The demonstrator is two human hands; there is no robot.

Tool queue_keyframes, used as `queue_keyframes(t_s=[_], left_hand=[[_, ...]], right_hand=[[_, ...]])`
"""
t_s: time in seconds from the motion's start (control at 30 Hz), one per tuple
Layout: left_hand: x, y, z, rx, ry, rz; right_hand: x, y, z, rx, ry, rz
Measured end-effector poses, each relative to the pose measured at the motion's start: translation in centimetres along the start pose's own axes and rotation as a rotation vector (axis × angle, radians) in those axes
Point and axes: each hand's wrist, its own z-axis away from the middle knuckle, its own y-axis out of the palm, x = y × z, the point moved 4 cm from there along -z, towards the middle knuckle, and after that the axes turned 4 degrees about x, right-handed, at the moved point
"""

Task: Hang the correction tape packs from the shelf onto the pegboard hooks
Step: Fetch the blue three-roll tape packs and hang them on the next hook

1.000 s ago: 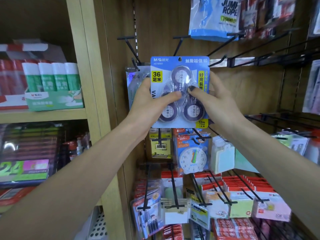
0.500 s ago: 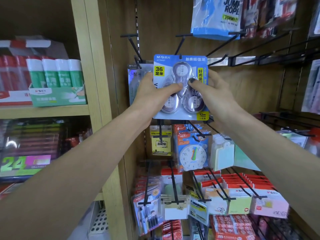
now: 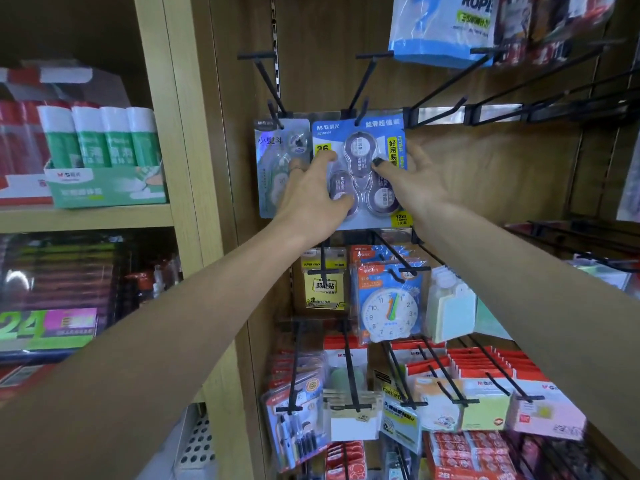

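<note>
Blue three-roll correction tape blister pack [image 3: 362, 174] is pushed onto black wire hook [image 3: 362, 114], gripped at both sides by left hand [image 3: 311, 192] and right hand [image 3: 412, 181]. If the hole is missed, a drop is risked; neighbouring silver pack [image 3: 277, 168] could be knocked.

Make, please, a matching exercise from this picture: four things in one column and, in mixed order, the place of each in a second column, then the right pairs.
Things:
1. blue correction tape pack
2. green glue sticks
3. toy clock pack
4. jump rope bag

Places:
A. top of the pegboard
B. on the left shelf
C. between both hands
D. hook below the hands

Pairs: 1-C, 2-B, 3-D, 4-A
</note>
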Motion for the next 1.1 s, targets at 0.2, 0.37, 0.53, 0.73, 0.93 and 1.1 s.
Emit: queue_keyframes(t_s=[0.2,0.37,0.53,0.73,0.93,1.1], left_hand=[[0.8,1.0,-1.3,0.041,-0.018,-0.054],[1.5,2.2,-3.1,0.057,-0.035,-0.118],[2.4,2.8,-3.7,0.083,-0.045,-0.151],[2.1,2.2,-1.9,0.075,0.012,-0.139],[2.3,0.1,2.9,-0.037,0.109,-0.060],[3.9,-1.4,9.1,-0.179,0.129,0.137]], right_hand=[[-2.1,0.7,-2.0,-0.024,-0.009,0.030],[-3.5,1.3,-3.3,-0.041,-0.017,0.124],[-4.1,1.5,-3.8,-0.043,-0.023,0.194],[-3.7,1.1,-3.2,-0.025,0.055,0.331],[-1.5,0.4,2.5,-0.036,-0.053,0.513],[-0.4,1.6,10.3,-0.039,-0.245,0.271]])
